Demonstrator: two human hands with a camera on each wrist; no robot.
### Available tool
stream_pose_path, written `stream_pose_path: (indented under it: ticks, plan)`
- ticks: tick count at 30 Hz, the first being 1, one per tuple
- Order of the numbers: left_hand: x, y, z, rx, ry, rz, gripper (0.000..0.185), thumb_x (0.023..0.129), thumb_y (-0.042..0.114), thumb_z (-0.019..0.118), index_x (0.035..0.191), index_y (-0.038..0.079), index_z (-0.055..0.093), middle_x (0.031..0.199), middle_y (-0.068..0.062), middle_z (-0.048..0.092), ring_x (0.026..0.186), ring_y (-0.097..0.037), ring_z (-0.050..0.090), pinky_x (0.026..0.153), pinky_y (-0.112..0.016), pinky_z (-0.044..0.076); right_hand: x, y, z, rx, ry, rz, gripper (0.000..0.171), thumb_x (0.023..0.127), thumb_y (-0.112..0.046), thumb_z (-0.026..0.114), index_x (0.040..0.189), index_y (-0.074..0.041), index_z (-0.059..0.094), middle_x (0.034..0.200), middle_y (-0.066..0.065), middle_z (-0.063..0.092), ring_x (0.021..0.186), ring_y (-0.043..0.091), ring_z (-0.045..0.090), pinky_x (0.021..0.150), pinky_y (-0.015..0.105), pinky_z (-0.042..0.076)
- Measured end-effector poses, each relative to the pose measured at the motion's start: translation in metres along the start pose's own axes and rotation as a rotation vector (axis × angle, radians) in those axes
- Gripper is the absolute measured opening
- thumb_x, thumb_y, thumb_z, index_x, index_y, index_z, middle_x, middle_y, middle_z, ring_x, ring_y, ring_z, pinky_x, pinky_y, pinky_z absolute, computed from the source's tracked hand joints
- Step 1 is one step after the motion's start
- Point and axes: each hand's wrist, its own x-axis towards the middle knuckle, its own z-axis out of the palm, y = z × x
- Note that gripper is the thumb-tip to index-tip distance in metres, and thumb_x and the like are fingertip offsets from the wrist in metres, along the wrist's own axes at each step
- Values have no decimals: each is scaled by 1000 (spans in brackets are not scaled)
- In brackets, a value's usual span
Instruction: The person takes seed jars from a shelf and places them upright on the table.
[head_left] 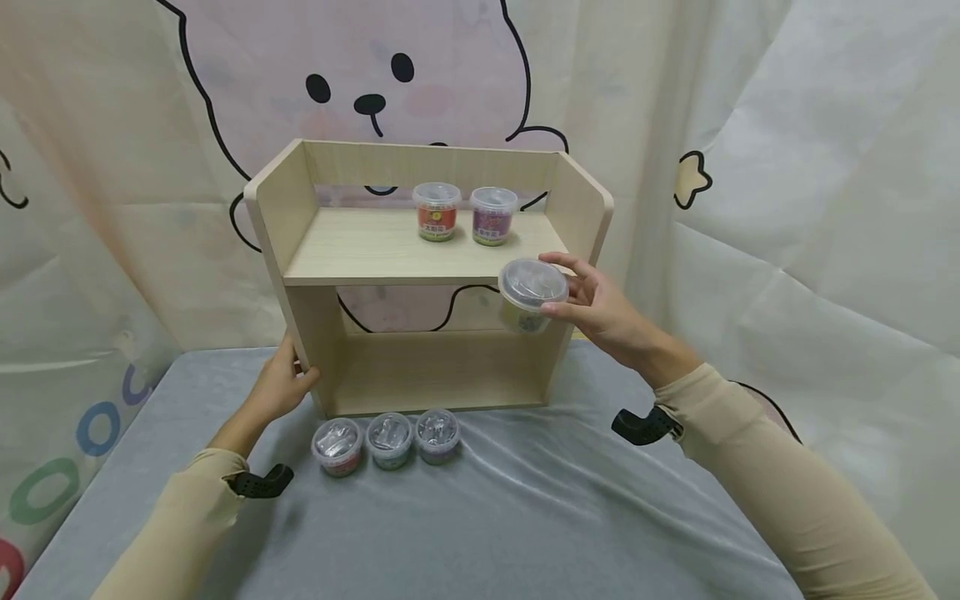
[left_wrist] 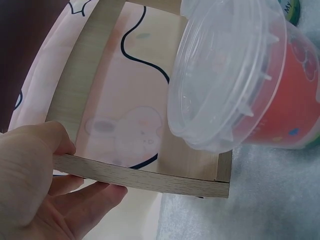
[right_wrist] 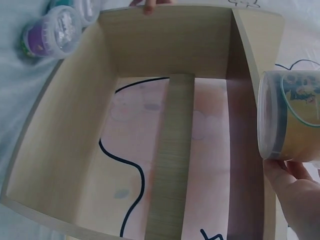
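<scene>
A pale wooden two-tier shelf [head_left: 360,254] stands on the cloth. My left hand [head_left: 281,383] grips the edge of its left side panel, the thumb on one face and the fingers on the other in the left wrist view. My right hand [head_left: 611,317] holds a lidded plastic tub [head_left: 531,285] between thumb and fingers, in front of the upper board's right end. A yellowish label shows on that tub [right_wrist: 300,100] in the right wrist view. On the upper board sit a red-labelled tub [head_left: 437,218] and a purple-labelled tub [head_left: 492,221].
Three more lidded tubs stand in a row before the shelf: a reddish one [head_left: 337,450], a greenish one [head_left: 390,442] and a purple one [head_left: 437,437]. A grey-blue cloth [head_left: 525,517] covers the table. Behind hangs a printed curtain [head_left: 637,100].
</scene>
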Motion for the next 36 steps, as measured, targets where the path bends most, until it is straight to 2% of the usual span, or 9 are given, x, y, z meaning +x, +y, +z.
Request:
stream_pose_path:
  ticks: [8,14,25,36]
  plan:
    - [1,-1,1,-1,0,11,60,93,-1,52,147,0,25,141,-36,47,130,-54,51,102,-65,51,-6,15,5,-36,-22,8,65,93,7,61,150,-9,34,130,1,57,114,10,62,93,21,56]
    - [0,-1,2,-7,-6,11,61,93,-1,52,148,0,24,141,-37,46,131,-55,49,103,-66,50,-9,27,7,-49,-22,38,67,92,4,65,151,-8,34,129,1,57,114,10,61,92,21,56]
    - [1,-1,0,-5,-9,20,62,93,0,53,148,0,24,141,-37,47,130,-54,51,103,-66,50,-14,53,10,-17,-60,96,69,91,4,65,151,-13,34,131,1,56,113,10,61,92,21,56]
    - [-1,-1,-1,-16,-13,25,64,94,-1,53,150,0,22,143,-37,45,131,-55,49,104,-67,49,-16,86,15,-6,-78,145,76,91,-3,70,155,-5,29,135,5,53,117,10,60,92,20,55]
